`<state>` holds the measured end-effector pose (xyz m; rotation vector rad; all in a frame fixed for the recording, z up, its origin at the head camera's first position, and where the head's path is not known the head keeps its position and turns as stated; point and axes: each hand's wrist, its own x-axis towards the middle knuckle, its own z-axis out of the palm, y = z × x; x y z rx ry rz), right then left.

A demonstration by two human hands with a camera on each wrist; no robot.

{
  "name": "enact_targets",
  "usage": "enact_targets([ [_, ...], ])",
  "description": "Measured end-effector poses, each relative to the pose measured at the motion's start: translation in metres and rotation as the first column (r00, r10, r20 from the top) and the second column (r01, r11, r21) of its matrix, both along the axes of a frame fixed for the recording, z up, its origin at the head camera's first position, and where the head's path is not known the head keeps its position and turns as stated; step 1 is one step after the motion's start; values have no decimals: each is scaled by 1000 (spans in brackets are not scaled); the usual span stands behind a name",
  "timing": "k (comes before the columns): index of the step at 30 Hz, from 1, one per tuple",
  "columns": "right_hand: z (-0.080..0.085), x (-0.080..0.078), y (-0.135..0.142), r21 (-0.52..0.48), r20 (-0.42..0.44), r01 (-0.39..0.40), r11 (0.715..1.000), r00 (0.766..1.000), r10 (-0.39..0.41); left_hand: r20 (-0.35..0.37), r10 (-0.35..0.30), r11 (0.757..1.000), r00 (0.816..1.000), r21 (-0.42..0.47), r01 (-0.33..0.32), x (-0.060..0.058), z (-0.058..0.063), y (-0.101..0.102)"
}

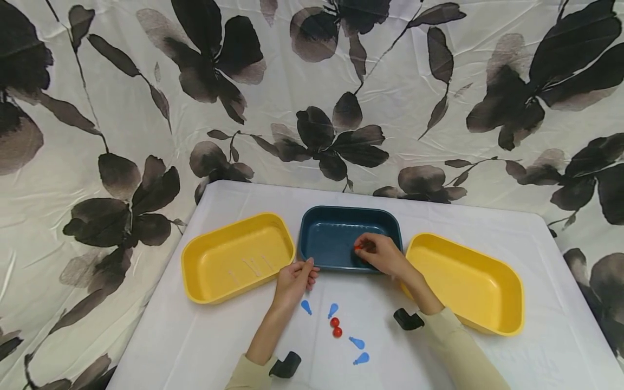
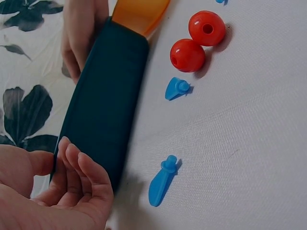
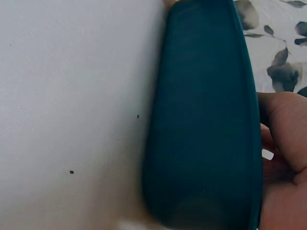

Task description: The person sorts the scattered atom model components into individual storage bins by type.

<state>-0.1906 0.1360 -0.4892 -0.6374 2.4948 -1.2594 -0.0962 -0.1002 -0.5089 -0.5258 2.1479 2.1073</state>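
My left hand (image 1: 294,283) pinches the near left corner of the dark teal tray (image 1: 351,268), thumb at the rim and fingers against the outer wall. Over the right part of that tray, my right hand (image 1: 381,253) holds a small red piece (image 1: 358,247) between thumb and fingertips. The tray's wall hides this piece in both wrist views. Two round red beads with holes (image 2: 207,28) lie close together on the table in front of the tray. Around them are several small blue bulb-shaped plastic pieces (image 2: 163,182), two of them near my left hand.
A yellow tray (image 1: 209,295) with several thin pale sticks (image 1: 251,266) stands at the left, angled. Another yellow tray (image 1: 468,284) stands at the right, beneath my right forearm. A white cloth (image 1: 195,357) covers the table, and a floral curtain (image 1: 273,97) hangs behind.
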Motion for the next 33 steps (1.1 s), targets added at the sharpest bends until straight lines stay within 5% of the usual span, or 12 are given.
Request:
enact_targets([
  [7,-7,-9,-3,48,-48,-78,996,996,80,-4,-6,1000,1000,18,7,1,3,0],
  [14,-10,-11,-6,87,-62,-105,991,992,111,-24,-19,999,1000,38,20,6,27,2],
  [22,-6,-11,-7,110,-35,-116,987,992,121,-23,-8,999,1000,38,9,1,8,1],
  [29,-2,-9,-6,99,-33,-129,987,991,133,-9,-14,999,1000,36,14,1,17,1],
  [33,1,-5,-3,87,-59,-127,988,989,133,-11,-4,999,1000,40,4,1,10,0],
])
